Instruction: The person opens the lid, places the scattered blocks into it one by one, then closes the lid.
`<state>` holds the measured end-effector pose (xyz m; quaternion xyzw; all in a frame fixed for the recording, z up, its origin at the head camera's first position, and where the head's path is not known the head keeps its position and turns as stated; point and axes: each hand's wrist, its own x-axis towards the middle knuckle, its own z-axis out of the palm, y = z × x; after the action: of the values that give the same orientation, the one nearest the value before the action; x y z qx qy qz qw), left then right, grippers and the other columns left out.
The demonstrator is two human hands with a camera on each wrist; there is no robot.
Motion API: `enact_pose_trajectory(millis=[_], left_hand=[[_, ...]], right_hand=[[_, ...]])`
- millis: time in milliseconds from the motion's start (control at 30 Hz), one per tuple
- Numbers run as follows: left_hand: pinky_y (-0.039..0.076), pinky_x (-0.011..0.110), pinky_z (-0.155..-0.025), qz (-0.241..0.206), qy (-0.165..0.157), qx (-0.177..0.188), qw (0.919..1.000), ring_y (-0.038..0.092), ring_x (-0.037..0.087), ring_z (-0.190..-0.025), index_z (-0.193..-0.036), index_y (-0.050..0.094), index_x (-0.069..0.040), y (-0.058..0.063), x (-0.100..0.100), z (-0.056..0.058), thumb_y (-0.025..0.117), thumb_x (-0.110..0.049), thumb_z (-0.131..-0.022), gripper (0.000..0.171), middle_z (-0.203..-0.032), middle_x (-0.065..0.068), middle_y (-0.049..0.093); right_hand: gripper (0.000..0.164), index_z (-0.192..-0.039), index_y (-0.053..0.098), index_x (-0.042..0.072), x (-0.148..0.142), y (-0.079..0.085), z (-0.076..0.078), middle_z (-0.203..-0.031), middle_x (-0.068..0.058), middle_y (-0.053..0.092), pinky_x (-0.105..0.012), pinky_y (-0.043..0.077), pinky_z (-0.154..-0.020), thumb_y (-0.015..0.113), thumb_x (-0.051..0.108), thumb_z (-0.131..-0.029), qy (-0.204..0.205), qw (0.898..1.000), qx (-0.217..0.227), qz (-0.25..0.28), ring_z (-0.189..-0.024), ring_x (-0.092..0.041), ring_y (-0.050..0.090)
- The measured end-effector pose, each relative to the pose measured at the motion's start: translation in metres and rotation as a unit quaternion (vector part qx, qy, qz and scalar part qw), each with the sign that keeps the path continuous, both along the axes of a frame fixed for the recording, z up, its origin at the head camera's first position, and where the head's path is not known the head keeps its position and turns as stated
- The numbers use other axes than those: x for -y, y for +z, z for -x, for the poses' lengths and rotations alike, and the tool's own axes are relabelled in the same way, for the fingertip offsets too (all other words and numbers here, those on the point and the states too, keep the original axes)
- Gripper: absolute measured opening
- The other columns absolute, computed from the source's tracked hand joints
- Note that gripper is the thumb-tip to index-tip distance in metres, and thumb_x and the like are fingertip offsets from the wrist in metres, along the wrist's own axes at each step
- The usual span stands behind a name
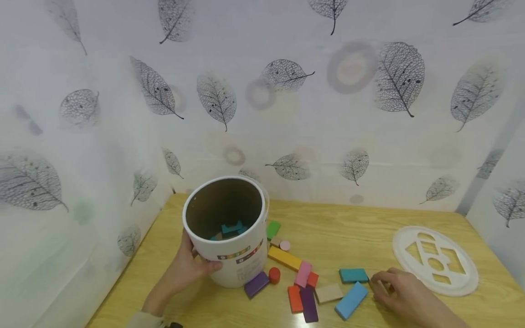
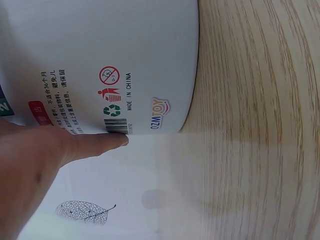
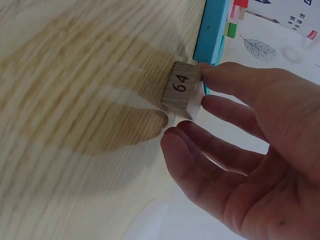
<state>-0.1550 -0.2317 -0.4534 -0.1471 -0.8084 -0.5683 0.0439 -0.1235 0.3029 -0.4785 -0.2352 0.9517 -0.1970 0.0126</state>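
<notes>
My left hand grips the side of a white toy bucket, its thumb lying across the printed front. Teal blocks lie inside the bucket, whose mouth faces up. In the left wrist view, the thumb reaches along the bucket's printed wall. My right hand is low over the table at the right. The right wrist view has a natural wood block marked "64" at its fingertips; a finger touches or nearly touches it, while the thumb stands apart. The hand hides this block in the head view.
Between the hands lie a teal block, a blue block, a beige block, a yellow block and other coloured blocks. A pale disc with shaped cut-outs lies at the right. Leaf-patterned sheeting borders the table.
</notes>
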Motion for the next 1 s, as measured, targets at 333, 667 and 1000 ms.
enact_pose_trajectory(millis=[333, 667, 1000], left_hand=[[0.032, 0.086, -0.105, -0.005, -0.006, -0.001, 1.0000, 0.021, 0.051, -0.152, -0.162, -0.007, -0.037, 0.000, 0.000, 0.000, 0.089, -0.007, -0.073, 0.134, -0.169, 0.012, 0.012], [0.030, 0.088, -0.104, 0.004, 0.001, 0.006, 1.0000, 0.018, 0.051, -0.153, -0.162, -0.006, -0.038, -0.001, -0.001, -0.002, 0.089, -0.010, -0.075, 0.132, -0.169, 0.012, 0.012], [0.029, 0.088, -0.105, 0.006, 0.003, 0.007, 1.0000, 0.015, 0.050, -0.154, -0.162, -0.007, -0.039, 0.000, -0.002, -0.002, 0.089, -0.012, -0.076, 0.131, -0.170, 0.010, 0.009]], right_hand=[[0.020, -0.102, 0.072, 0.014, 0.006, 0.005, 0.002, -0.085, 0.009, 0.071, -0.020, 0.049, -0.057, 0.080, 0.017, -0.083, -0.034, 0.997, 0.070, -0.015, -0.070, 0.007, 0.052], [0.021, -0.099, 0.074, 0.015, 0.012, 0.007, 0.000, -0.085, 0.007, 0.072, -0.024, 0.051, -0.060, 0.079, 0.009, -0.080, -0.124, 0.990, 0.053, -0.050, -0.070, -0.002, 0.058], [0.028, -0.103, 0.075, 0.013, 0.014, 0.016, 0.004, -0.095, -0.002, 0.076, -0.023, 0.048, -0.056, 0.080, 0.007, -0.077, -0.146, 0.989, -0.013, -0.037, -0.069, -0.003, 0.054]])
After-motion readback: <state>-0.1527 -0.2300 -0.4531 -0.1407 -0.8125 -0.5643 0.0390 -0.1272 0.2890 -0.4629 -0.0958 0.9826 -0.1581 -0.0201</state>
